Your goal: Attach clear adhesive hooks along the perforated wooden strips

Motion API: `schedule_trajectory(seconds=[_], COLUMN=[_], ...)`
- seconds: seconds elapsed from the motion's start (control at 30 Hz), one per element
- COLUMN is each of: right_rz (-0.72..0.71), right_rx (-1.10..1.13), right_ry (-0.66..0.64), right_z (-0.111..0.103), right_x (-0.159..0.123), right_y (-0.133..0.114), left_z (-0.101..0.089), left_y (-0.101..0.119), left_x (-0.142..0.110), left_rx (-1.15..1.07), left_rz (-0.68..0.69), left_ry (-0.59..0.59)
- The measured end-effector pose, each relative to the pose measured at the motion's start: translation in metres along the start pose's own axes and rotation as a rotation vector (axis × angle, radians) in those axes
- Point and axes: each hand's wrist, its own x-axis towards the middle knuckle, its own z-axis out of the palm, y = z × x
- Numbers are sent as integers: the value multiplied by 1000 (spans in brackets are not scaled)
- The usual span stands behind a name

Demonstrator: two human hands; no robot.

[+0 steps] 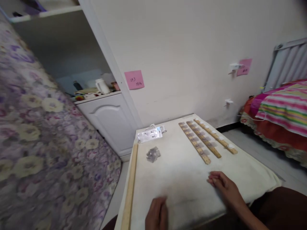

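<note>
My left hand [156,213] is low over the near edge of the cloth-covered table [177,179], fingers curled together and somewhat blurred. To the right, my right hand [223,185] has its thumb and fingers pressed together above the cloth. Whatever either hand may hold is hidden or too small to see. Three wooden strips lie side by side beyond my right hand: a left strip [194,143] and a middle strip [203,139] with greyish clear pieces along them, and a right strip [223,142] bearing several round white pieces. A small pile of clear packets [153,154] lies left of centre.
Along the table's left edge runs a long bare wooden strip [130,188]. Flat clear packaging [150,134] lies at the back left corner. A floral curtain [59,143] and a white cabinet [107,123] stand at left, a wall behind, a bed [285,108] at right.
</note>
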Motion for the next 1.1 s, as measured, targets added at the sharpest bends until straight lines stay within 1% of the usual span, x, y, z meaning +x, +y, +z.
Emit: schedule_trajectory(seconds=[0.07,0.1,0.13,0.2,0.23,0.33,0.4,0.47,0.6,0.73,0.8,0.9,1.0,1.07,1.1], right_rz=[-43,-58,-70,-83,-88,-122,-147,-166,-176,-167,-167,-182,-169,-130,-106], right_rx=[-129,-174,-206,-238,-245,-302,-353,-380,-404,-424,-416,-384,-351,-306,-261], right_ry=[-10,-11,-10,-11,-11,7,27,32,31,38,32,35,33,-16,-60], right_z=[0,0,-1,-1,-2,-1,0,0,1,4,4,4,3,7,12], right_x=[-3,-3,-4,-4,-4,-5,-6,-7,-8,-11,-13,-13,-12,-12,-14], right_y=[4,5,5,7,8,9,9,8,4,-1,-3,-5,-7,-9,-11], left_z=[-31,-46,-59,-79,-85,-91,-89,-88,-90,-98,-101,-102,-93,-80,-71], left_y=[-12,-20,-29,-47,-55,-69,-70,-66,-55,-51,-49,-41,-26,-16,-12], left_x=[3,3,2,-1,-3,-8,-6,-1,11,15,12,4,-6,-11,-14], left_rx=[178,293,421,671,764,871,899,920,869,729,625,477,299,187,127], left_rz=[-42,-49,-49,-90,-121,-196,-232,-279,-430,-551,-578,-567,-555,-542,-498], left_ry=[-32,-2,57,128,143,76,23,-10,-60,-68,-39,21,92,131,143])
